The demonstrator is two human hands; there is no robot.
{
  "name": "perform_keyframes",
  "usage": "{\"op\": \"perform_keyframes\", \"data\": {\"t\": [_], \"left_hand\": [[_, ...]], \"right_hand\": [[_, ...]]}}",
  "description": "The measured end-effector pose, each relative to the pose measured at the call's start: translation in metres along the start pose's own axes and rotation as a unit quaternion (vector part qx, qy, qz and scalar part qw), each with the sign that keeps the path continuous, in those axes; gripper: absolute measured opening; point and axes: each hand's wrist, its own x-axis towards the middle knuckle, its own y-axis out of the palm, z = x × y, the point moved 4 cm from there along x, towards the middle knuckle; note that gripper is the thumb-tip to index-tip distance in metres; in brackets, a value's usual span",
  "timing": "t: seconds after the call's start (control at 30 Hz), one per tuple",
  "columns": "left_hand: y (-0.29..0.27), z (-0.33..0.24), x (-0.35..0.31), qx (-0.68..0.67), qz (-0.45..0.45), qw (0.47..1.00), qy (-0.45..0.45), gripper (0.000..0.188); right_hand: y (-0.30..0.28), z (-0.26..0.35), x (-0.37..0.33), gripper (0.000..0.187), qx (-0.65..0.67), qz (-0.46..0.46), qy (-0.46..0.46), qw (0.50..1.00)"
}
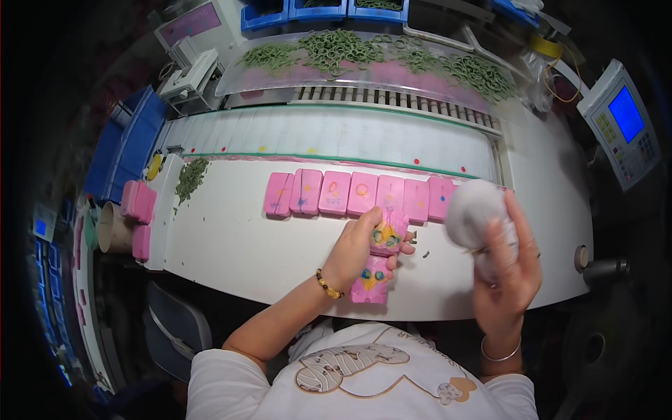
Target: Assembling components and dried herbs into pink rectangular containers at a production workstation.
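My left hand (355, 250) is closed around a pink rubber mold (369, 288), held over the front of the white table. Two inner faces of the mold show, one above the other, with yellow and green colouring on them. My thumb lies over the upper part and my fingertips come round its right side. Off to the right, my right hand (514, 269) grips a round white cloth pouch (476, 213) with a gathered neck. Slight motion blur softens the pouch. Beyond my left hand, a row of pink mold blocks (362, 192) with coloured marks lies side by side.
Behind the row runs a white conveyor belt (336, 136) with green edges. Farther back, a clear tray (238, 82) carries many green rings. Small green scraps (189, 180) lie at left, near stacked pink blocks (138, 201). A control panel with a blue screen (625, 114) stands at right.
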Motion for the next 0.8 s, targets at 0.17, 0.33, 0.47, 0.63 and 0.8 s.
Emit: {"op": "perform_keyframes", "data": {"t": [0.17, 0.33, 0.47, 0.63, 0.8], "left_hand": [[-0.017, 0.009, 0.008, 0.060, -0.081, 0.989, 0.104, 0.055], [-0.013, 0.005, 0.002, -0.039, -0.091, 0.994, 0.054, 0.051], [-0.027, 0.007, 0.007, 0.015, -0.057, 0.995, 0.083, 0.046], [-0.025, -0.004, 0.000, -0.037, -0.068, 0.988, 0.132, 0.057], [-0.001, -0.035, -0.023, -0.032, -0.073, 0.968, 0.239, 0.063]], "right_hand": [[0.040, 0.028, -0.013, 0.044, 0.048, 0.259, -0.136, 0.955], [0.012, 0.019, 0.014, 0.050, 0.054, 0.071, -0.111, 0.990], [0.045, 0.040, -0.009, 0.055, 0.034, 0.258, -0.138, 0.956], [0.033, 0.025, 0.003, 0.058, 0.123, 0.225, -0.058, 0.965], [0.036, 0.046, -0.009, 0.050, 0.108, 0.271, -0.122, 0.949]]}}
